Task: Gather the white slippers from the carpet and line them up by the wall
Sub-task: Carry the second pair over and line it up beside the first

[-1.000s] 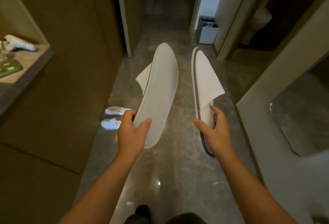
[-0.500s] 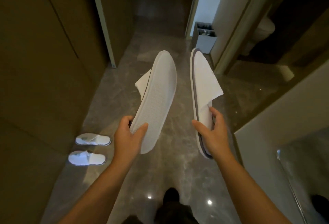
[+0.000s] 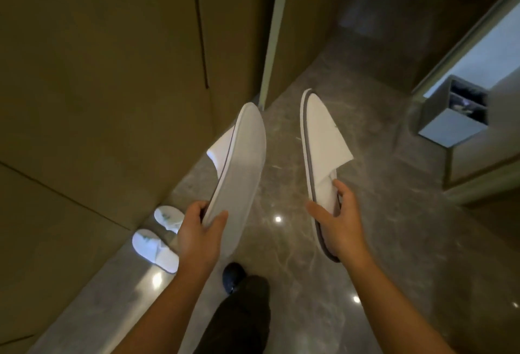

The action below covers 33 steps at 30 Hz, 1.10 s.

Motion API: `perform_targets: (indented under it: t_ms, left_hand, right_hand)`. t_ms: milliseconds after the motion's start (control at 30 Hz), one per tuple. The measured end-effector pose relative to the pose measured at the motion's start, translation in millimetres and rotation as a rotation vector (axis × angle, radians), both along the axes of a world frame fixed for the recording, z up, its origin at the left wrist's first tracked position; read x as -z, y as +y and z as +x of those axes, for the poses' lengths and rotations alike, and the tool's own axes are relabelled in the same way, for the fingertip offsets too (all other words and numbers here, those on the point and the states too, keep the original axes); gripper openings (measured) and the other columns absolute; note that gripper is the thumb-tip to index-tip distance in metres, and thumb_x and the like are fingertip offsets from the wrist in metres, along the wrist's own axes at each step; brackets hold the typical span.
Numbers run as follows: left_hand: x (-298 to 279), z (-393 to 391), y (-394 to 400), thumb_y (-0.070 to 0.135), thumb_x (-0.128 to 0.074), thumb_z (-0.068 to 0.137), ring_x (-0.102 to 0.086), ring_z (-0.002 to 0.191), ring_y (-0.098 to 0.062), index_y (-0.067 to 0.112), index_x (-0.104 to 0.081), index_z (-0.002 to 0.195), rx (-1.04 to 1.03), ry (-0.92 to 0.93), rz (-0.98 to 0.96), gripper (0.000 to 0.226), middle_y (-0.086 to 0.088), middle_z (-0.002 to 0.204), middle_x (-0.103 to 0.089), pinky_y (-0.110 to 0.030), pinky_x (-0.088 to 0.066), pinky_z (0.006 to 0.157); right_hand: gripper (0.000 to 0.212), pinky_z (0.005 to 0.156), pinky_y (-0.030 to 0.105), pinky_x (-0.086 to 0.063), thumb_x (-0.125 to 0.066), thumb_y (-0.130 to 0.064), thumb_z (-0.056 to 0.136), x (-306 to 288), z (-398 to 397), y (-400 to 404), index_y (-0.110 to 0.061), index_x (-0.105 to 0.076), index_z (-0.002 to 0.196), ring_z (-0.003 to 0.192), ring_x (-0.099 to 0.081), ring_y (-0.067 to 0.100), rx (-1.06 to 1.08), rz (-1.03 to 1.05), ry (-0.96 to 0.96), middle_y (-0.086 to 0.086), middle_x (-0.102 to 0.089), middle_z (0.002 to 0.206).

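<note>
My left hand (image 3: pixel 200 237) grips the heel end of a white slipper (image 3: pixel 239 173), sole turned toward me, toe pointing away. My right hand (image 3: pixel 339 227) holds a second white slipper (image 3: pixel 320 145) by its heel, grey-edged sole to the left and its upper facing right. Both slippers hang in the air above the grey marble floor. Two more white slippers lie side by side on the floor against the brown wall at the left, the near slipper (image 3: pixel 156 249) and the far slipper (image 3: pixel 168 217), just left of my left hand.
Brown wood wall panels (image 3: pixel 98 86) fill the left side. A pale door frame edge (image 3: pixel 271 32) stands ahead. A grey square bin (image 3: pixel 450 125) sits at the right by a doorway. My dark shoe (image 3: pixel 232 275) and trouser leg are below, on the glossy floor (image 3: pixel 295 241).
I have walked forward and turned left; the two slippers on the floor are now much nearer, close to my left hand. Both held slippers stay in my hands.
</note>
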<state>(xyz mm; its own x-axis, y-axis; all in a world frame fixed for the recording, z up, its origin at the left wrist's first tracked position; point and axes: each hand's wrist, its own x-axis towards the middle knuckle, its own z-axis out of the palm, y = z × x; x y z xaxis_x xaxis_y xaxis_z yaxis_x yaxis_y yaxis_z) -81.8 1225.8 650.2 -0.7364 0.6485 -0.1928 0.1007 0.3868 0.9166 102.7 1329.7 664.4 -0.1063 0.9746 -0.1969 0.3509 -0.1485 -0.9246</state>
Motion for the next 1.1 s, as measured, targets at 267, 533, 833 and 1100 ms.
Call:
perform_targets:
  t_ms: [267, 533, 833, 1100]
  left_hand:
    - [33.2, -64.4, 90.7, 0.012, -0.062, 0.077, -0.05, 0.063, -0.003, 0.02, -0.052, 0.082, -0.182, 0.033, -0.118, 0.013, 0.016, 0.067, -0.051, -0.017, -0.035, 0.052]
    - [133.9, -87.5, 137.7, 0.018, -0.063, 0.078, -0.051, 0.062, -0.004, 0.024, -0.052, 0.079, -0.491, -0.035, -0.224, 0.013, 0.016, 0.066, -0.054, -0.01, -0.035, 0.048]
    - [354.7, -99.3, 189.2, 0.011, -0.065, 0.074, -0.051, 0.059, -0.002, 0.034, -0.048, 0.067, -0.693, -0.013, -0.295, 0.03, 0.016, 0.063, -0.054, -0.012, -0.033, 0.049]
    - [571.9, -107.6, 209.3, 0.011, -0.064, 0.075, -0.05, 0.064, 0.02, 0.041, -0.046, 0.066, -0.715, 0.038, -0.174, 0.037, 0.021, 0.067, -0.053, 0.001, -0.037, 0.051]
  right_hand:
    - [0.063, 0.089, 0.032, -0.043, -0.075, -0.022, 0.064, 44.7, -79.4, 117.1, -0.019, -0.044, 0.119, 0.109, -0.049, 0.016, -0.234, -0.164, -0.05, 0.0, -0.047, 0.12]
    - [0.049, 0.078, 0.018, -0.042, -0.075, -0.02, 0.066, 163.2, -154.4, 205.0, -0.022, -0.046, 0.105, 0.095, -0.05, 0.007, -0.582, -0.185, -0.212, -0.009, -0.049, 0.103]
    - [0.058, 0.092, 0.037, -0.045, -0.077, -0.023, 0.061, 398.8, -208.0, 259.2, -0.01, -0.05, 0.111, 0.106, -0.051, 0.02, -0.733, -0.158, -0.289, 0.007, -0.053, 0.112]
    - [0.075, 0.087, 0.027, -0.037, -0.078, -0.025, 0.061, 617.4, -226.0, 262.8, -0.009, -0.041, 0.125, 0.113, -0.046, 0.019, -0.664, -0.039, -0.327, 0.011, -0.048, 0.128]
